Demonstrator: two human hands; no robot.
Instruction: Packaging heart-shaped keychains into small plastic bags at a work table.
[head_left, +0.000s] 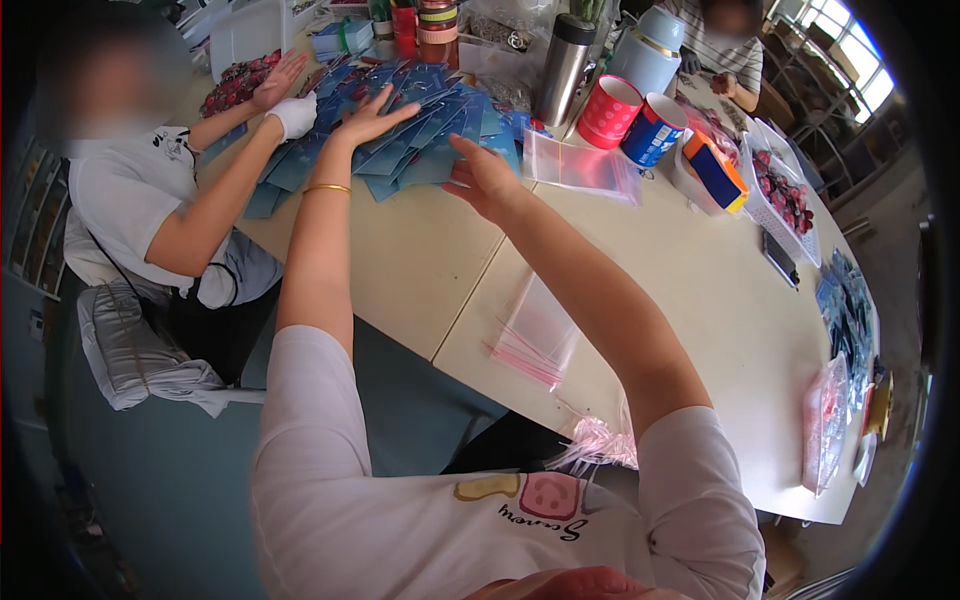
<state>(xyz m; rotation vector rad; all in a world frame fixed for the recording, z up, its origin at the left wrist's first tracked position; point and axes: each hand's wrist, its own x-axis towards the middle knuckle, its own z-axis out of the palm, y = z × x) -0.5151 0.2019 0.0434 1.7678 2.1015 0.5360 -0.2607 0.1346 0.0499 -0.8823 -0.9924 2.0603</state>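
Roughly ahead of both hands: a loose, overlapping pile of blue cards point(410, 150) on the pale counter point(700, 275). Its longer spread runs sideways, from the co-worker's side at left to just short of the clear bags point(582, 165) at right. Single cards lie at mixed angles, no shared long axis.

Left hand point(368, 122) is the nearer, above the middle of the pile. Right hand point(486, 180) sits at the pile's near right edge, so the cards lie leftward and ahead of it. Gap between the two hands: cards only.

Left pose: forearm nearly straight up the view, gold bangle point(328, 187) at the wrist, hand bent rightward, fingers spread wide, nothing seen in it. Contact with the cards below: cannot tell.

Right pose: forearm slants in from the lower right, hand pointing up and left, thumb apart from loosely bent fingers. No object visible in the grasp; underside of the fingers hidden.

Beside the pile's left part, a co-worker's gloved hand point(294, 117) and bare hand point(280, 82). Beyond the clear bags, a pink canister point(609, 112) and a blue canister point(655, 130).
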